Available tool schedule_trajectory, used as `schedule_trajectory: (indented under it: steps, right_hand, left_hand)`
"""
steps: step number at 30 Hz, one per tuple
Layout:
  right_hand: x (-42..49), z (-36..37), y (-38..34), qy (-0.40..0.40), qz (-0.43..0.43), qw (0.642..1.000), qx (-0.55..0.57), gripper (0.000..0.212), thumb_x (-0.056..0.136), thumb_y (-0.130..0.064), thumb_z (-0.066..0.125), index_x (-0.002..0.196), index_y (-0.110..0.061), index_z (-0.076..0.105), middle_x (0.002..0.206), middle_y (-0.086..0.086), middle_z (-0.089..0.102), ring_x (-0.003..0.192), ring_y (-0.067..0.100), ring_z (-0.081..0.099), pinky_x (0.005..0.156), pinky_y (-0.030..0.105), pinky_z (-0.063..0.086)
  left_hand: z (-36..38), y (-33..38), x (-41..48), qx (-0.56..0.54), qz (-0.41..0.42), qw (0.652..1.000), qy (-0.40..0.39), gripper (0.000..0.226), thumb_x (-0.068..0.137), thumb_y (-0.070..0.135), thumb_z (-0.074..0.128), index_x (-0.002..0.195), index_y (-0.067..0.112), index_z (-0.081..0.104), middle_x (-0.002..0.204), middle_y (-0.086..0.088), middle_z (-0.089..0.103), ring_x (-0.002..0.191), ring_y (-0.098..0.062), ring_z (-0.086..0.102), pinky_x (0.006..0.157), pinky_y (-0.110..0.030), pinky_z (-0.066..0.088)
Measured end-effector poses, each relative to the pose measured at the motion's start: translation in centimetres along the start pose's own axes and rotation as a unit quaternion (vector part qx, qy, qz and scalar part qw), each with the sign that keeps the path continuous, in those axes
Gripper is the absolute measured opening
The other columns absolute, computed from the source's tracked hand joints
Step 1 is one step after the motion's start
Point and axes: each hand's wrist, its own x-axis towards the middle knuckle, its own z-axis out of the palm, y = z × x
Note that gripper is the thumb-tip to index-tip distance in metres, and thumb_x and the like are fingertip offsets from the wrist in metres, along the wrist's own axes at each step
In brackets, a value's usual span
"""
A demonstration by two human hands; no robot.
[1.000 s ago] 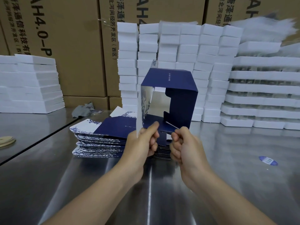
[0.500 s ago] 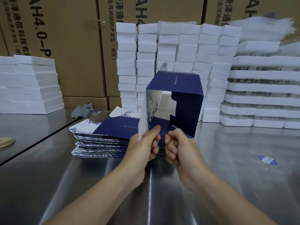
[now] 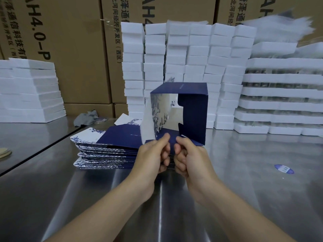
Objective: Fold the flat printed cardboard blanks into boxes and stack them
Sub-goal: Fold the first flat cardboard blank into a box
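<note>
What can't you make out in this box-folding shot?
Head view:
Near bottom flap of the box: covered by the left hand and right hand.
Stack of flat blanks, right end: behind the hands.
Print on the box top and blue sticker: too small to read.
White pile, top right: blurred.
Lettering on the brown cartons: cut by the top edge.

— What reads on the cartons?
— The left brown carton has "AH4.0-P" printed sideways beside "通信科技有". The middle carton has "经济开发区(西区)".
— And the blue box?
— A thin line of print on top, too small to read.
</note>
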Motion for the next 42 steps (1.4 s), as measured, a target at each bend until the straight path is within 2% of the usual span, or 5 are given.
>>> schedule_trajectory:
  steps: [18,21,25,37,42]
  right_hand:
    - [1.4,-1.6,-1.3,0.121,-0.105,0.986,-0.038,0.018,0.101,-0.040,0.067,0.098,-0.022,0.064,0.064,-0.001,0.066,0.047,0.013,0.056,0.040,0.022,0.037]
    - [1.4,-1.8,-1.7,0.144,-0.138,0.980,-0.027,0.014,0.101,-0.034,0.064,0.108,-0.022,0.066,0.087,0.005,0.073,0.057,0.018,0.068,0.041,0.025,0.041]
    - [1.3,-2.3,-1.9,0.162,-0.170,0.972,-0.025,0.014,0.100,-0.028,0.060,0.113,-0.029,0.066,0.103,-0.004,0.076,0.079,0.024,0.078,0.045,0.024,0.048]
    - [1.9,-2.6,-0.8,0.138,-0.241,0.955,-0.103,0.026,0.104,-0.042,0.065,0.129,-0.036,0.065,0.118,-0.010,0.073,0.108,0.012,0.071,0.081,0.031,0.061]
    - [1.7,-2.6,-0.4,0.113,-0.316,0.932,-0.135,0.035,0.099,-0.042,0.063,0.133,-0.044,0.055,0.122,-0.016,0.070,0.115,0.004,0.067,0.081,0.016,0.056]
  left_hand:
    - [-1.4,0.2,1.0,0.110,0.081,0.991,-0.009,0.032,0.096,0.046,0.073,0.076,0.022,0.069,0.065,0.006,0.063,0.059,-0.007,0.058,0.056,-0.020,0.045]
    - [-1.6,0.4,1.1,0.180,0.083,0.980,-0.033,0.002,0.090,0.025,0.073,0.088,0.024,0.074,0.075,0.007,0.073,0.070,-0.006,0.069,0.059,-0.027,0.054]
    - [-2.3,0.8,1.5,0.119,0.128,0.984,0.035,0.045,0.097,-0.010,0.056,0.116,0.028,0.069,0.110,0.001,0.077,0.094,-0.015,0.075,0.067,-0.030,0.059]
    - [-2.5,2.1,0.7,-0.018,0.083,0.996,0.000,0.058,0.083,0.078,0.063,0.118,0.034,0.073,0.119,0.007,0.078,0.108,-0.012,0.076,0.085,-0.058,0.064]
    - [-2.5,2.1,0.5,0.021,0.126,0.992,-0.017,0.031,0.080,0.062,0.082,0.107,0.064,0.067,0.108,0.036,0.070,0.098,0.008,0.072,0.063,-0.022,0.061]
